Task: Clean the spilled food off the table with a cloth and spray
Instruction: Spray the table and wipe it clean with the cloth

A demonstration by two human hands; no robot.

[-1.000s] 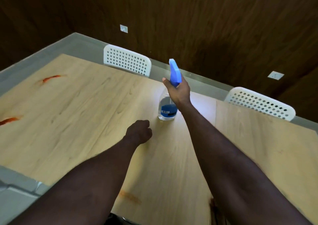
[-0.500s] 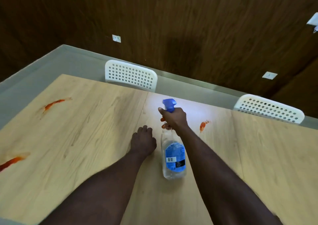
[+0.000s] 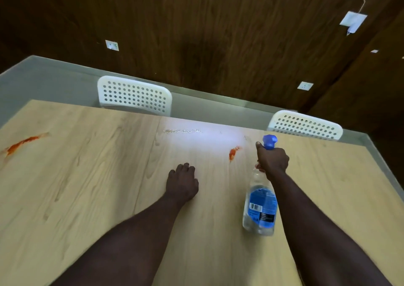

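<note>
Head cam view, looking down over a light wood bench (image 3: 91, 176). The right hand (image 3: 272, 161) is wrapped around the neck of a clear spray bottle (image 3: 260, 209) with a blue label, thumb up by the blue trigger head (image 3: 270, 141). The bottle is lifted and tilted, base toward the camera and nozzle pointing away toward the far edge. The left hand (image 3: 182, 183) rests knuckles-up on the bench near the middle, fingers curled under, holding nothing that I can see (can't see the palm side, though).

Spills: a small orange-red smear (image 3: 232, 152) sits just left of the right hand, near the nozzle end. A longer red streak (image 3: 21, 143) is way over at the left edge, well apart from both hands. There's also a thin wet-looking line (image 3: 182, 131) near the far edge, in a bright patch of glare. No cloth shows anywhere in the frame.

Around it: two white perforated chairs are tucked in at the far side, one (image 3: 134, 94) left of centre and one (image 3: 305, 125) to the right, just behind the trigger head. Behind them is a grey floor strip (image 3: 43, 78), then dark wood wall panelling (image 3: 207, 34) with a few white sockets (image 3: 112, 45). Both forearms fill the bottom of the frame and hide the near part of the bench.
</note>
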